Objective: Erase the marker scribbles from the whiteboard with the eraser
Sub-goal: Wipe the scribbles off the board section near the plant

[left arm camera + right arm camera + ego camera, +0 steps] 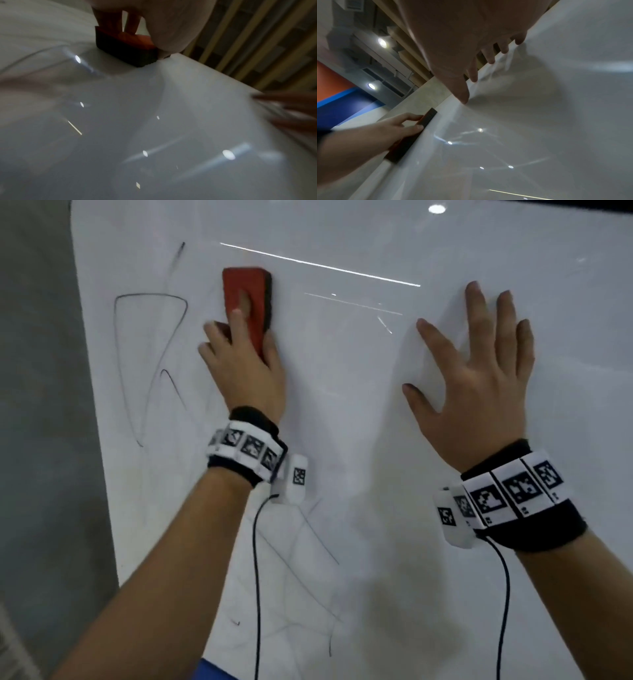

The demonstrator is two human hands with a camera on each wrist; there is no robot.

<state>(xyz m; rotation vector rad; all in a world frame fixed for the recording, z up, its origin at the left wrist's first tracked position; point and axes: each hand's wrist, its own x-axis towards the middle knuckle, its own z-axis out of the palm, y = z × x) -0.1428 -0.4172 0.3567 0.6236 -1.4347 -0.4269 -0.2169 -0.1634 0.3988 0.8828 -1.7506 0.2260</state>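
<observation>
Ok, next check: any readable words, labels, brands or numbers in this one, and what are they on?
None can be read.
Wristband on the left hand: black-and-white square code tags, patterns only.
Wristband on the right hand: the same kind of tags, with tiny marks beneath them, too small to read.
Whiteboard: only marker scribbles, loose lines, no letters.
Eraser: red back, no label visible.

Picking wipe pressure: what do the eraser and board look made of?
Eraser: red top, probably hard plastic with a smooth matte look; dark pad beneath looks like felt or foam.
Board: glossy white sheet, likely coated or laminate; lamps reflect sharply in it.
</observation>
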